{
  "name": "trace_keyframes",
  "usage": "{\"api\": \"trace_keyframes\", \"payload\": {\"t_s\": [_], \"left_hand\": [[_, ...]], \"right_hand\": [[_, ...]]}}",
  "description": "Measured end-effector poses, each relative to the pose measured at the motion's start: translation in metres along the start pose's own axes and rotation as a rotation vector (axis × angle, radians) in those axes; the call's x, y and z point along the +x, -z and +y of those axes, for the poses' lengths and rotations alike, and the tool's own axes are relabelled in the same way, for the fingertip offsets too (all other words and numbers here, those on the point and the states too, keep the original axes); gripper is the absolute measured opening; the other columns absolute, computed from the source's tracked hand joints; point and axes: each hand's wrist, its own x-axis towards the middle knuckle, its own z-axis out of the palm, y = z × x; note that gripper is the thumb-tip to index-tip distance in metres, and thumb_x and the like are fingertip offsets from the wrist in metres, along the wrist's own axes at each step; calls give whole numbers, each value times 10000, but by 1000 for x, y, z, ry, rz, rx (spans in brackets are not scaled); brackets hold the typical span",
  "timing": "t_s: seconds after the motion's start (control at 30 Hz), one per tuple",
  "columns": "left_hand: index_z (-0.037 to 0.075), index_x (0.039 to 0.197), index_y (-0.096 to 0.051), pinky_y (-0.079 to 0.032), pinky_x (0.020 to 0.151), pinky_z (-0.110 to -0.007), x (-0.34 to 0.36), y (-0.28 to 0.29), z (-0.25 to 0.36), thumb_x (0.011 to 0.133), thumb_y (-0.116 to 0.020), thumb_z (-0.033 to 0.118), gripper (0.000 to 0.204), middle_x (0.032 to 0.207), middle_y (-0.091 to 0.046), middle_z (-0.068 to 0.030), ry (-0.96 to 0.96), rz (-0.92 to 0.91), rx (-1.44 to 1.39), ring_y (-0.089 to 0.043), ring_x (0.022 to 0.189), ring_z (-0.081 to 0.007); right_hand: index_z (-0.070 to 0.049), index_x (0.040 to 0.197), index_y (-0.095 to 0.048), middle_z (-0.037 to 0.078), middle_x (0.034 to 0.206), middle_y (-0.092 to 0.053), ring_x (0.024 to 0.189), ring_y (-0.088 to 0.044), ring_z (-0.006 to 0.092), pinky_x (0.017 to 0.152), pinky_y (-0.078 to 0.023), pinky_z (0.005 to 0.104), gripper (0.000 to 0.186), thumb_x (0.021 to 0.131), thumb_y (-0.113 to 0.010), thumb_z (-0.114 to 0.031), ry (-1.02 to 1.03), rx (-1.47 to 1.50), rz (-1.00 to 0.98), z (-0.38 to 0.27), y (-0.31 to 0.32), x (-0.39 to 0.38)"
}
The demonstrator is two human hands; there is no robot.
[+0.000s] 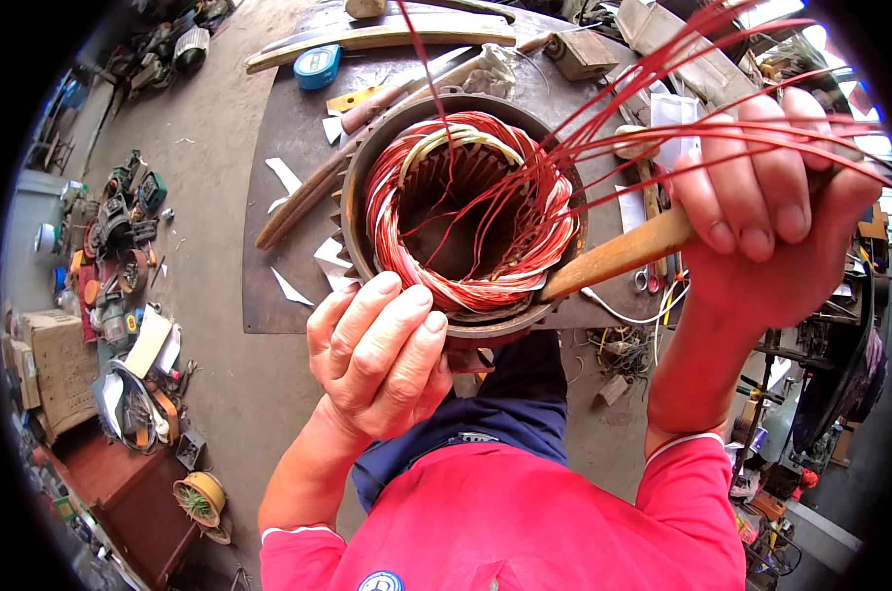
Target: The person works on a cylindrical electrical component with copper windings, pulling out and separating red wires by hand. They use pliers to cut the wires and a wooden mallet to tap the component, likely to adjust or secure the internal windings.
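A motor stator [571,128] with a round metal housing stands on the dark table, its open end up. A thick ring of red and white wound wire [385,202] lines its inside. My left hand [379,360] is curled over the near-left rim, thumb hidden. My right hand [766,217] grips a tapered wooden stick [618,254], whose narrow end touches the coil ring at its near right. Loose red wires [613,108] fan out from the stator up to the right, passing in front of my right fingers.
On the table [268,286] lie a blue tape measure [317,67], long wooden sticks [303,207], paper scraps [284,175] and scissors [647,280]. A metal block [581,54] sits at the back. Motor parts [121,212] and a cardboard box [66,364] crowd the floor at left.
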Motion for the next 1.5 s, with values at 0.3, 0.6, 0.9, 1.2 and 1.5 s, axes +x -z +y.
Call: {"api": "trace_keyframes", "payload": {"t_s": [0.3,0.6,0.9,1.2,1.5], "left_hand": [[90,1136,-646,-433,1017,-466,0,-1,0,857,-629,123,282,1169,-658,-80,-14,13,9,-642,1118,-275],[81,1137,-655,-437,1012,-457,1,-4,0,851,-630,115,289,1158,-668,-79,-17,49,1,-649,1109,-276],[91,1132,-650,-440,1013,-453,0,-3,1,852,-635,110,281,1155,-667,-69,-3,40,19,-652,1103,-270],[91,1132,-643,-439,1014,-455,-1,-3,2,844,-635,103,288,1158,-662,-73,-8,26,29,-651,1105,-271],[78,1116,-646,-447,1000,-450,0,-5,2,860,-630,108,259,1151,-668,-90,-25,53,29,-657,1091,-284]], "right_hand": [[-25,1046,-596,1,806,-522,704,-507,126,670,-426,278,311,1015,-580,-334,169,63,164,3,-1,-26],[-60,1097,-548,-14,827,-525,701,-516,122,706,-459,312,303,1049,-503,-356,5,-15,-21,-9,-16,-8],[-84,942,-539,-24,689,-580,575,-568,108,610,-533,296,221,953,-666,-265,273,-87,202,-3,-44,-48],[-56,970,-524,5,748,-509,656,-528,133,657,-484,315,267,989,-628,-301,224,28,276,-3,-35,-44],[-82,933,-547,1,688,-590,597,-566,138,651,-508,322,218,963,-645,-274,203,-55,119,-5,-45,-47]]}}
